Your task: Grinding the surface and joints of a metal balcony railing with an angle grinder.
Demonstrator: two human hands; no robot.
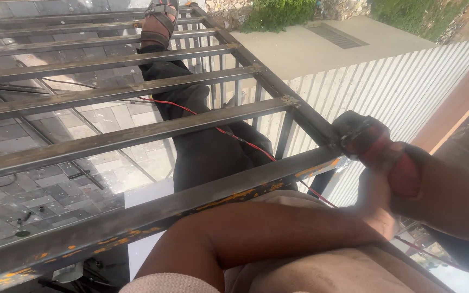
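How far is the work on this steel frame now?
Done: the crossbars already sit in the steel frame. In hand: the right hand holds a red-handled electrode holder at the frame's corner joint; the left hand steadies it. Remaining joints cannot be judged.

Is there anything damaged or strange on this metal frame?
The nearest bar carries patchy orange paint or rust, while the other bars look plain grey. A red cable trails loosely across the frame toward the red-handled tool that the right hand grips.

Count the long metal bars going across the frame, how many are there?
About 8 crossbars, stacked from the orange-flecked nearest bar by the arm up to the far ones beside the sandalled foot. More may be hidden beyond the top edge.
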